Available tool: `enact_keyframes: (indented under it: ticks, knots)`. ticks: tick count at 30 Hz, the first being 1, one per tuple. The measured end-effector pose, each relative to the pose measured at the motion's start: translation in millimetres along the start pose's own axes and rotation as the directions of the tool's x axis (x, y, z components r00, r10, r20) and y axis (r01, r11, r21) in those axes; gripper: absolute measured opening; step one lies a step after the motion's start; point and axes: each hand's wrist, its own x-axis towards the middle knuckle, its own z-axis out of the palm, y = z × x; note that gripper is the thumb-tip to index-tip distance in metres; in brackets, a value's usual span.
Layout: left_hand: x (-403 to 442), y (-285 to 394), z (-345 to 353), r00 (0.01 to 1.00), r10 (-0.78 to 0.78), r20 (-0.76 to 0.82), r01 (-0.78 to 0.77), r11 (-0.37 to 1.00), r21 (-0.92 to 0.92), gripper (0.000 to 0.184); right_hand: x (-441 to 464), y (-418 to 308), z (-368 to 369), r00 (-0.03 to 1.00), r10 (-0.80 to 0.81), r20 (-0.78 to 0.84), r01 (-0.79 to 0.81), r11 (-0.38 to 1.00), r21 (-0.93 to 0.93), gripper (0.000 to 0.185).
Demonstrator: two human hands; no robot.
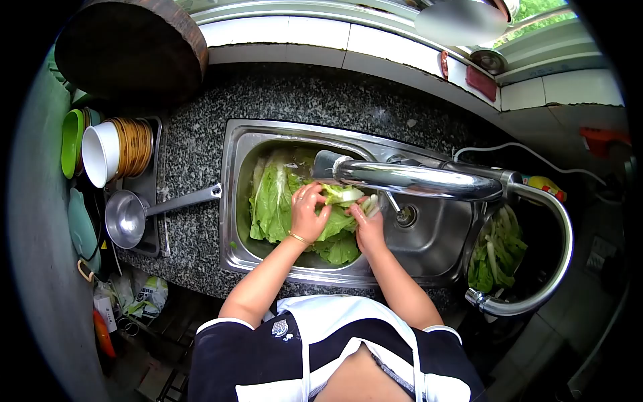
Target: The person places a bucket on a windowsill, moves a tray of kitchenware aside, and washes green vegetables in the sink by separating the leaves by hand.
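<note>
Over the left basin of the steel sink (231,201), my left hand (309,213) is closed on a pale green cabbage leaf (341,194). A bangle circles that wrist. My right hand (368,226) sits just beside it, fingers closed around the white stalk ends (370,204) of cabbage leaves. Beneath and left of my hands, large green cabbage leaves (271,201) lie in water in the basin. The faucet (415,177) reaches across above my fingertips and covers part of the basin's far side.
The right basin (435,238) shows a drain. More greens (499,251) lie in a dark container at the right, behind a curved metal pipe (566,228). On the left are a ladle (127,218), a white bowl (100,154), stacked brown bowls (134,147) and a round wooden block (130,50).
</note>
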Motion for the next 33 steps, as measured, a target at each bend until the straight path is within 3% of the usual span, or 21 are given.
enact_keyframes:
  ticks: [2,5,7,9,11,13,15,16,17,18,19,21,22,24,25,26,27,29,30,32,33]
  knots:
    - [-3,1,-6,0.955,0.270,0.123,-0.286,0.948,0.141,0.020,5,3,2,1.000,0.016,0.010,-0.018,0.981,0.194,0.045]
    - [-7,13,-15,0.950,0.278,0.142,-0.283,0.959,0.022,0.028,4,-1,10,1.000,0.023,-0.019,-0.018,0.975,0.221,0.041]
    - [-12,15,-16,0.974,0.172,0.144,-0.167,0.985,-0.045,0.029,2,-4,9,0.998,0.057,0.029,-0.062,0.974,0.220,0.038]
    - [-15,17,-11,0.962,-0.256,0.097,0.271,0.843,-0.464,0.030,2,-1,3,0.993,0.091,0.077,-0.106,0.971,0.214,0.035]
    - [-10,17,-15,0.976,-0.213,0.051,0.215,0.885,-0.413,0.027,5,14,-5,0.989,0.065,0.130,-0.073,0.996,0.058,0.026]
    - [-4,6,-25,0.976,-0.162,0.143,0.205,0.905,-0.373,0.024,6,-4,12,0.990,0.109,0.086,-0.117,0.990,0.084,0.025]
    - [1,-6,-33,0.950,-0.306,0.068,0.303,0.845,-0.440,0.018,21,-6,20,0.986,0.162,0.047,-0.166,0.979,0.115,0.024]
    - [8,-5,-41,0.935,-0.353,0.007,0.309,0.808,-0.502,0.018,37,5,19,0.993,0.120,0.002,-0.118,0.980,-0.163,0.027]
    - [15,-3,-48,0.914,-0.402,-0.052,0.305,0.769,-0.562,0.018,51,17,17,0.997,0.067,-0.026,-0.072,0.901,-0.429,0.030]
    - [20,-8,-52,0.922,-0.352,-0.159,0.226,0.826,-0.516,0.019,63,32,18,0.994,-0.108,-0.023,0.079,0.845,-0.529,0.031]
    - [24,-14,-57,0.920,-0.290,-0.263,0.146,0.877,-0.457,0.021,86,65,4,0.939,-0.316,0.138,0.307,0.583,-0.752,0.028]
    - [25,-21,-62,0.908,-0.316,-0.276,0.166,0.875,-0.454,0.025,78,75,20,0.972,-0.231,0.035,0.087,0.217,-0.972,0.025]
    - [24,-22,-65,0.908,-0.335,-0.253,0.196,0.871,-0.451,0.026,72,95,15,0.927,-0.301,0.222,0.233,-0.002,-0.973,0.023]
    - [21,-24,-68,0.901,-0.390,-0.190,0.263,0.839,-0.476,0.029,81,123,8,0.919,-0.172,0.356,0.357,-0.027,-0.934,0.036]
    - [16,-32,-64,0.901,-0.401,-0.162,0.282,0.829,-0.482,0.033,81,115,12,0.900,-0.163,0.405,0.419,0.065,-0.906,0.043]
    - [10,-44,-58,0.902,-0.405,-0.148,0.288,0.822,-0.491,0.035,88,104,14,0.938,0.128,0.323,0.305,0.146,-0.941,0.055]
    - [5,-52,-53,0.902,-0.410,-0.133,0.296,0.813,-0.502,0.037,88,76,30,0.937,0.125,0.327,0.308,0.154,-0.939,0.055]
    - [-1,-48,-55,0.876,-0.480,-0.044,0.379,0.741,-0.555,0.040,84,25,55,0.928,0.347,0.136,0.100,0.121,-0.988,0.060]
    - [-4,-47,-54,0.865,-0.502,-0.017,0.412,0.728,-0.548,0.040,87,20,55,0.937,0.296,0.187,0.115,0.245,-0.963,0.066]
    - [-3,-34,-52,0.844,-0.536,0.007,0.439,0.684,-0.582,0.039,98,53,30,0.974,0.032,0.226,0.163,0.592,-0.789,0.044]
    - [-4,-32,-47,0.844,-0.536,0.007,0.437,0.680,-0.589,0.039,99,53,20,0.972,0.008,0.234,0.132,0.808,-0.575,0.038]
